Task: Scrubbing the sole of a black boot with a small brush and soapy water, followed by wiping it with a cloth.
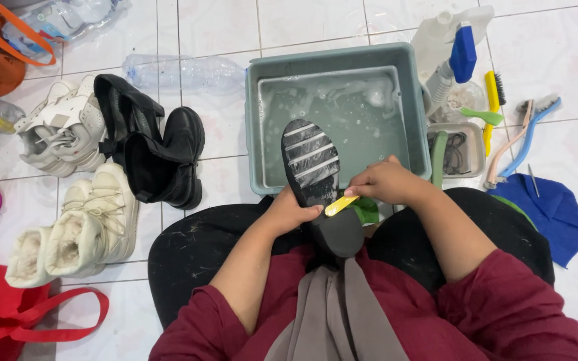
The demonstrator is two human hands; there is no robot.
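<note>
**Asker:** Black sole, is that what the person is working on?

**Describer:** Yes. A black shoe (pixel 319 184) is held sole up over the person's lap, its toe reaching over the near edge of a grey tub (pixel 254 127). The left hand (pixel 289 210) is closed around the shoe's side, steadying it. The right hand (pixel 386 180) is closed on a small brush with a yellow handle (pixel 340 205), pressed against the middle of the sole.

**Asker:** How far along does the cleaning look?

**Describer:** Judging by the scene, partway. The front tread shines wet, with pale stripes showing. The heel looks dull and darker, so it may be unscrubbed, though I cannot be sure. On the floor to the left, a pair of black boots (pixel 148 150) and two pairs of white shoes (pixel 61 134) lie well apart from the tub and look dry.

**Asker:** What do the containers hold?

**Describer:** That tub holds shallow, cloudy, soapy water with foam along its far wall. Just right of it, a small clear tray (pixel 477 154) holds something dark and tangled, which I cannot identify. A white jug (pixel 436 33) stands at the tub's far right corner. An empty-looking clear plastic bottle (pixel 182 72) lies on its side, far left of the tub. More brushes (pixel 516 137) lie on the tiles to the right, beside a blue cloth (pixel 550 210).
</note>
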